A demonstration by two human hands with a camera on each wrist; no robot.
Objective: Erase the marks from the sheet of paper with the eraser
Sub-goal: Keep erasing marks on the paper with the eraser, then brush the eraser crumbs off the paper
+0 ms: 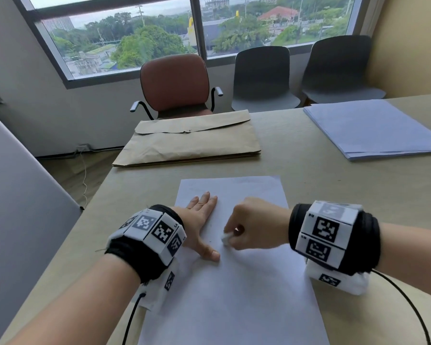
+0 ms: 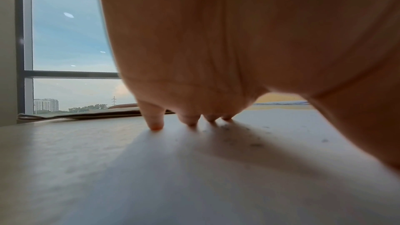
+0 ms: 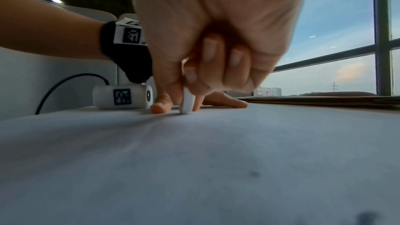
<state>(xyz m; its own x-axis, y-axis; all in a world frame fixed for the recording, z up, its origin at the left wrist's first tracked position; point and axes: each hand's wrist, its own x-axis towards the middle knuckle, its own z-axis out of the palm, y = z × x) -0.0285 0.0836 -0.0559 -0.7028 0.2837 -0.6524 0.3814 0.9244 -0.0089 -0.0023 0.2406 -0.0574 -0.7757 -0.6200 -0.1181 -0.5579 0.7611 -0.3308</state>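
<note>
Eraser (image 1: 226, 238): small, white, rounded block, pinched between the thumb and first fingers of the right hand (image 1: 256, 226); its lower end touches the sheet, near the middle of the page and just beside the left thumb; in the right wrist view it stands nearly upright on its narrow end
Right hand: fingers curled tight round the eraser, the other fingers tucked into the palm; knuckles point toward the left hand
Left hand (image 1: 201, 220): laid flat, fingers straight and close together, thumb spread out to the side; fingertips (image 2: 155, 125) press on the paper's left side and, I judge, hold it from sliding
Sheet of paper (image 1: 234, 295): plain white, smooth, rectangular, lying flat on the table in front of the person; long side runs away from the viewer
Marks: only a few faint dark specks show beside the left hand (image 1: 210, 226); whether they are pencil marks or eraser crumbs I cannot tell; small dark flecks also show in both wrist views
Progress: rubbing appears under way; most of the page looks blank, so I judge little is left, perhaps the spot under the eraser and the specks nearby; crumbs may need brushing off
Table (image 1: 309, 165): pale beige, matte, flat
Envelope (image 1: 192, 139): large, brown paper, flap closed, lying beyond the sheet
Blue papers (image 1: 373, 128): pale stack, far right, well apart from the sheet
Chairs: one reddish-brown with armrests (image 1: 174, 80); two dark grey moulded ones (image 1: 263, 75) by the window
</note>
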